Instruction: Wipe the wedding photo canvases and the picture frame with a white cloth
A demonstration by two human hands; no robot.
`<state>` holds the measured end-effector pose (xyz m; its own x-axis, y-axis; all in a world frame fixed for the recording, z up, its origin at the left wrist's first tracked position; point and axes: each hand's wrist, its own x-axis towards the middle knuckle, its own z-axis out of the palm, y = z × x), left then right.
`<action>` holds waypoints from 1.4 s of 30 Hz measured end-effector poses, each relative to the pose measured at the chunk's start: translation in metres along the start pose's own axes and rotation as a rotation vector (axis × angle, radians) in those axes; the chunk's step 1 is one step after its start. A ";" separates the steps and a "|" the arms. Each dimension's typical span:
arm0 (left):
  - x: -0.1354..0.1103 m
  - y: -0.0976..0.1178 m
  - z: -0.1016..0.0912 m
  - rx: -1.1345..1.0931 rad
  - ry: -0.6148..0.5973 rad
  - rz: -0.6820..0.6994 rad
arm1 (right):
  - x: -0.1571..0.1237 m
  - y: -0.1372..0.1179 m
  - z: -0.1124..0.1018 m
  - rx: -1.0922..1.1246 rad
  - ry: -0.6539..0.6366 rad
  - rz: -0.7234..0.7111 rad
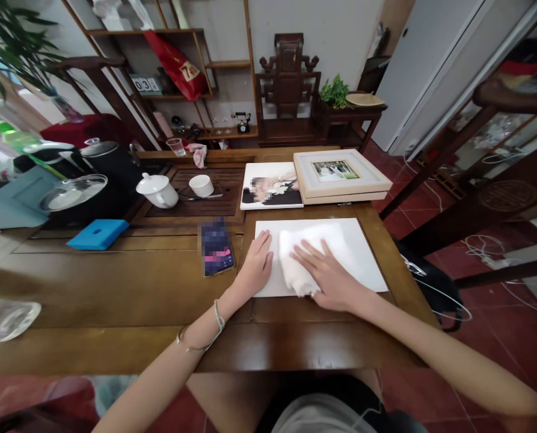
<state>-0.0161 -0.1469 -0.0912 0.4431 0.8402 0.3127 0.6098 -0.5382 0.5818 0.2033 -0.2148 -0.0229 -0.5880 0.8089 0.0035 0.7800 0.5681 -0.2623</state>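
A flat white rectangular panel (362, 264) lies on the wooden table in front of me. On it rests a folded white cloth (293, 273). My right hand (326, 273) lies flat on top of the cloth, fingers spread and pressing down, with the thumb near its lower edge. At the panel's left edge, my left hand (257, 264) lies with fingers stretched out, touching the panel and holding nothing. To the left of that hand is a phone (217, 249) with its screen lit.
Behind the panel lie a photo print (272, 185) and a boxed picture frame (344, 174). Further left are a blue block (97, 234), a lidded white teacup (157, 190), a small white cup (201, 186) and a glass-lidded pot (76, 195). A wooden chair stands at the right.
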 end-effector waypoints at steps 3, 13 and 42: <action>0.000 0.001 -0.001 -0.011 -0.015 -0.011 | -0.038 -0.016 -0.002 0.122 -0.009 -0.047; 0.000 0.001 -0.004 0.002 -0.032 -0.016 | 0.011 0.042 -0.008 0.183 0.163 0.079; -0.001 0.005 -0.005 0.020 -0.062 -0.017 | -0.054 0.049 -0.012 -0.123 0.038 0.163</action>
<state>-0.0166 -0.1503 -0.0849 0.4720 0.8436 0.2559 0.6304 -0.5259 0.5710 0.2762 -0.2289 -0.0240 -0.4453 0.8953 0.0082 0.8857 0.4419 -0.1423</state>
